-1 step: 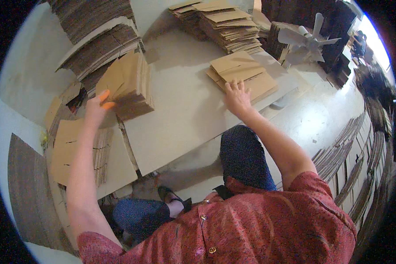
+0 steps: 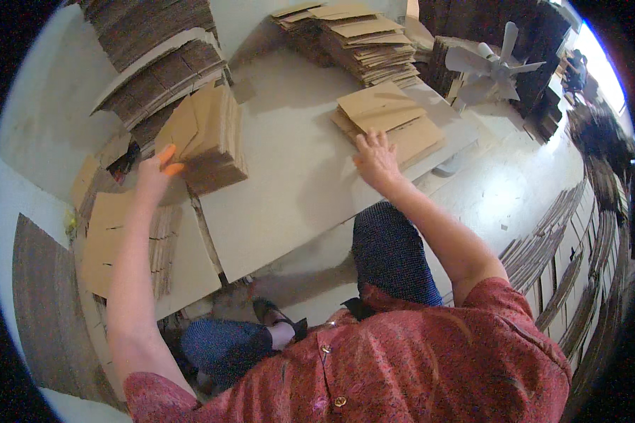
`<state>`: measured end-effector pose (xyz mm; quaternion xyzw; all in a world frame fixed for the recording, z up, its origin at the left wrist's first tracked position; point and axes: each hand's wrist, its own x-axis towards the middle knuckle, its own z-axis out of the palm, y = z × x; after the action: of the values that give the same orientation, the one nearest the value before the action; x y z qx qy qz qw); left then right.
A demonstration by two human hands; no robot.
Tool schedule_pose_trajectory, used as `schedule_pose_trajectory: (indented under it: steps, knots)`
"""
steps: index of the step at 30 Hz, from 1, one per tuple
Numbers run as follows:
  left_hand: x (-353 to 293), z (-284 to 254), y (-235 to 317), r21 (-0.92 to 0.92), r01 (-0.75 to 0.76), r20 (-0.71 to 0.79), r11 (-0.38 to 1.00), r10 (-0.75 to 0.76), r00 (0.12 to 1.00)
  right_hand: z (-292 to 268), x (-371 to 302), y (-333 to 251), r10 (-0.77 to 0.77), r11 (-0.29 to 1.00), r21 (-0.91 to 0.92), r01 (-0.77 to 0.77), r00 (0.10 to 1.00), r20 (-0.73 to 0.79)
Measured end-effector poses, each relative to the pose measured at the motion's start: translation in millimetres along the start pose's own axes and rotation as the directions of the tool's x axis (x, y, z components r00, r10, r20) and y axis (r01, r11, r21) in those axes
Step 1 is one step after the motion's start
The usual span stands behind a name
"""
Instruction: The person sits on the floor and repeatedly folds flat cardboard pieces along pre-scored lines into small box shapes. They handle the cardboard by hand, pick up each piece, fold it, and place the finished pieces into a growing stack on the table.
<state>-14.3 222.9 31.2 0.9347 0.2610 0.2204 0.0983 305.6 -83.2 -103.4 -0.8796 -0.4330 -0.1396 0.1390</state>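
Observation:
My left hand (image 2: pixel 156 169), with orange covers on its fingertips, is at the near left corner of a thick stack of brown cardboard pieces (image 2: pixel 208 141). Its orange fingertips are spread apart against the stack, and the other fingers are hidden. My right hand (image 2: pixel 378 161) lies with fingers spread at the near edge of a lower, flat pile of folded cardboard (image 2: pixel 413 134), touching its top. Both piles rest on a pale tabletop (image 2: pixel 282 169).
A tall, uneven cardboard pile (image 2: pixel 367 46) stands at the table's far side. A white-bladed fan (image 2: pixel 497 69) is at the far right. More cardboard (image 2: pixel 109 240) leans beside my left forearm, and bundled sheets (image 2: pixel 550 240) cover the right floor.
My right hand has drawn back slightly toward me and to the left across the flat cardboard pile. The left hand stays at its stack.

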Motion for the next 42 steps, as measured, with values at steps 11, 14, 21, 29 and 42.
schedule_pose_trajectory:
  steps: [11,14,21,29,42]
  knots:
    - [-8,-8,-4,-0.020,-0.003,-0.026,1.000,0.003,1.000,-42,-74,-107,-0.277,0.578,0.812,0.082,0.956,0.100]
    - [-11,-17,-22,-0.075,0.039,-0.137,0.996,-0.049,0.989,-45,-76,-114,-0.171,0.416,0.905,-0.082,0.971,0.167]
    - [-88,-11,72,0.155,-0.415,-0.322,0.897,0.443,0.837,-106,-50,-148,-0.316,-0.418,0.645,-0.639,0.768,0.556]
    - [-184,-22,89,0.273,-0.255,-0.136,0.928,0.299,0.944,-102,-69,-156,-0.100,-0.207,0.891,-0.404,0.915,0.392]
    - [-156,-105,55,0.485,0.381,-0.005,0.787,-0.433,0.901,-132,-98,-140,-0.070,0.042,0.995,-0.091,0.993,0.094]
